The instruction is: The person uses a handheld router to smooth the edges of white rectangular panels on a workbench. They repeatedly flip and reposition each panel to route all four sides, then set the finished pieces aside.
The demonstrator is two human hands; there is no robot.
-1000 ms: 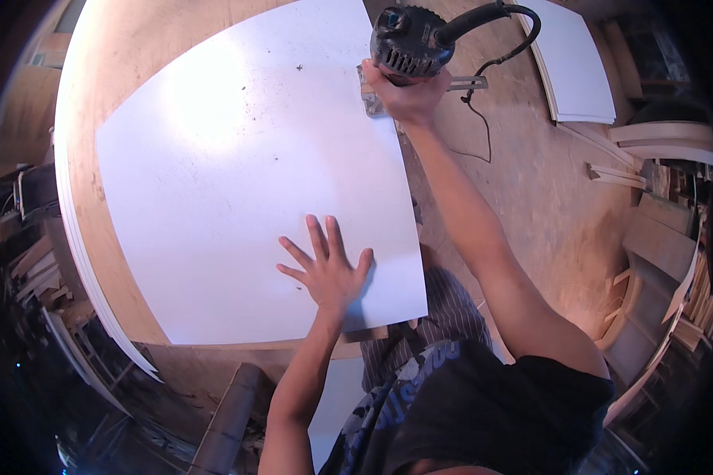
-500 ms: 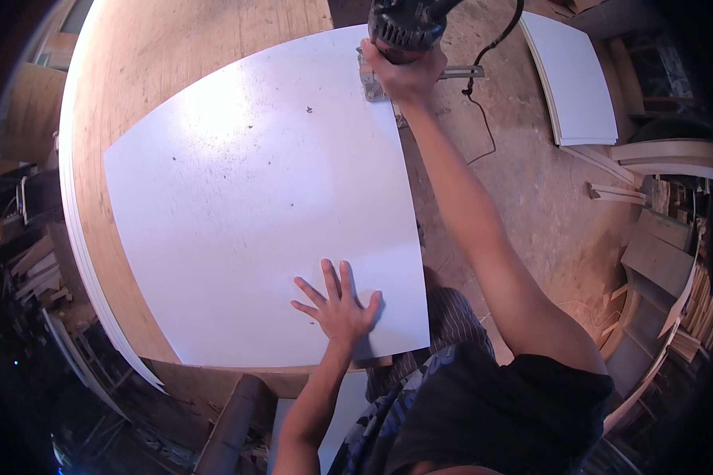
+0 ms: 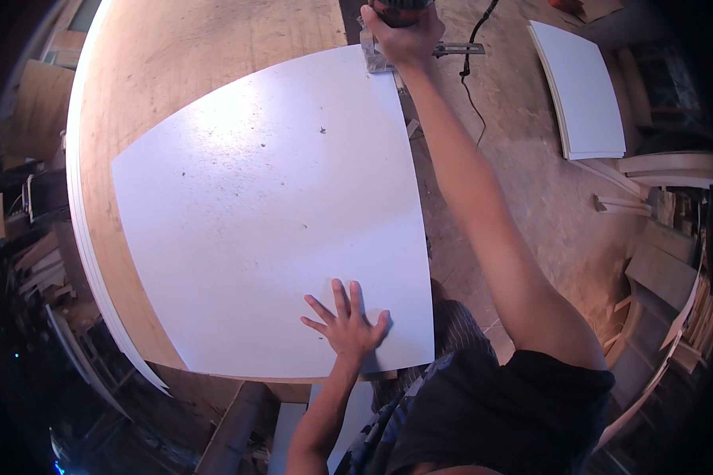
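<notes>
My left hand (image 3: 347, 321) lies flat with spread fingers on the near right part of a large white sheet (image 3: 253, 214) with a curved far edge and dark specks. The sheet rests on pale plywood (image 3: 182, 39). My right hand (image 3: 406, 36) grips a black and red corded power tool (image 3: 392, 8) at the sheet's far right corner, partly cut off by the frame's top. Its metal base (image 3: 379, 62) sits over that edge, with a slotted bar (image 3: 459, 49) sticking out to the right.
A stack of white panels (image 3: 578, 91) lies at the right, near curved wooden pieces (image 3: 665, 166) and offcuts (image 3: 681, 332). The tool's cable (image 3: 471, 103) trails over the dusty brown floor (image 3: 515, 206). Dim wood scraps (image 3: 36, 261) crowd the left, beyond the bench's edge.
My right hand has slid the tool away from me along the sheet's right edge to its far corner. My left hand stays on the sheet, which now appears lower in view.
</notes>
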